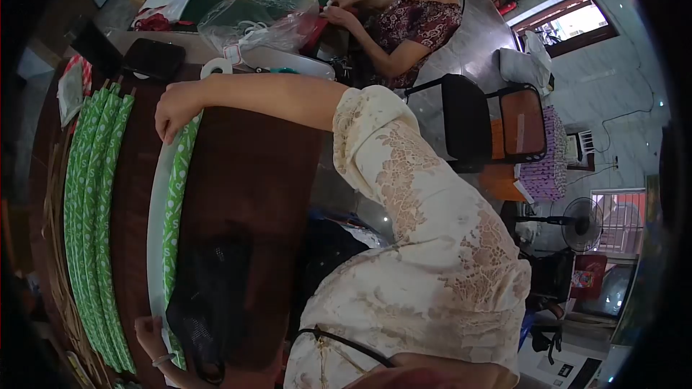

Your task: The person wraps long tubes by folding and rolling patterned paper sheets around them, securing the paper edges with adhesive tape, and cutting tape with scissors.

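Note:
My right hand [179, 109] is closed on the upper end of a long green-and-white strip [175, 194] lying on the dark brown table [238, 151]. The strip has a green side with white print, beside a plain pale band. Near its lower end my left hand [149, 335], with a bracelet at the wrist, has its fingers curled at the pale edge. Left of the strip, several green printed rolls [94, 223] lie side by side, with stick ends showing at the top. A dark mesh item [209, 302] rests right of the strip's lower half.
A black case [154, 58], a black cylinder [94, 45], a tape roll [216, 67] and a clear plastic bag [263, 25] lie beyond my right hand. Another person [411, 25] works there. Chairs [468, 119] and a fan [580, 223] stand to the right.

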`<state>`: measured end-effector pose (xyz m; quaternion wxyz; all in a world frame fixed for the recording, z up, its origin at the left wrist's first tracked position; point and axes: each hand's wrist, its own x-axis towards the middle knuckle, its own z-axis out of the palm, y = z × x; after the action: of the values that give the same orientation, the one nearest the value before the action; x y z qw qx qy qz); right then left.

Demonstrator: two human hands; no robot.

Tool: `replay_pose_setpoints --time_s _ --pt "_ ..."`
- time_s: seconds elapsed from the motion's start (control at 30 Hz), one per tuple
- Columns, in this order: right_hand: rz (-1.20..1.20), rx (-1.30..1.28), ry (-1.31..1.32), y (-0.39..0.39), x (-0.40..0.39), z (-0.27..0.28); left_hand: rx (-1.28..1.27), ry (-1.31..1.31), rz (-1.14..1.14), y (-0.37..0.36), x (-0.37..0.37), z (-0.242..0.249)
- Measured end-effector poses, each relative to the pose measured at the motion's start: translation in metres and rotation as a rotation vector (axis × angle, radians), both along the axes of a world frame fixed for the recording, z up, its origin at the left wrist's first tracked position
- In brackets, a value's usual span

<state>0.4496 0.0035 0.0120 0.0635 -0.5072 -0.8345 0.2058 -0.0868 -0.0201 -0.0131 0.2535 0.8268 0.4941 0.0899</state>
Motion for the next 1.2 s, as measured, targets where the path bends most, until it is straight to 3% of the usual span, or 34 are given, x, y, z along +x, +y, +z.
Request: replay_pose_setpoints --time_s 0.33,0.57,0.73,0.9,1.03,1.2 --pt "0.118 0.088 -0.001 0.001 -0.052 -0.002 -0.001 -0.023 -0.017 -0.003 0.006 0.003" --pt "0.065 0.095 -0.006 -0.006 -0.032 0.002 -0.069 -0.039 0.043 -0.001 -0.003 -0.004" --pt "0.043 0.165 0.188 -0.011 -0.030 -0.012 -0.027 -0.002 0.045 -0.001 -0.003 -0.005" --pt "0.036 0.195 0.141 -0.005 -0.036 -0.019 -0.073 -0.050 0.116 -0.002 -0.007 -0.008" --pt "0.025 0.248 0.068 -0.010 -0.039 -0.017 0.012 0.009 0.037 -0.002 -0.005 -0.007" --pt "0.007 0.191 0.135 -0.010 -0.039 -0.020 0.011 0.016 0.050 -0.004 -0.002 -0.003"
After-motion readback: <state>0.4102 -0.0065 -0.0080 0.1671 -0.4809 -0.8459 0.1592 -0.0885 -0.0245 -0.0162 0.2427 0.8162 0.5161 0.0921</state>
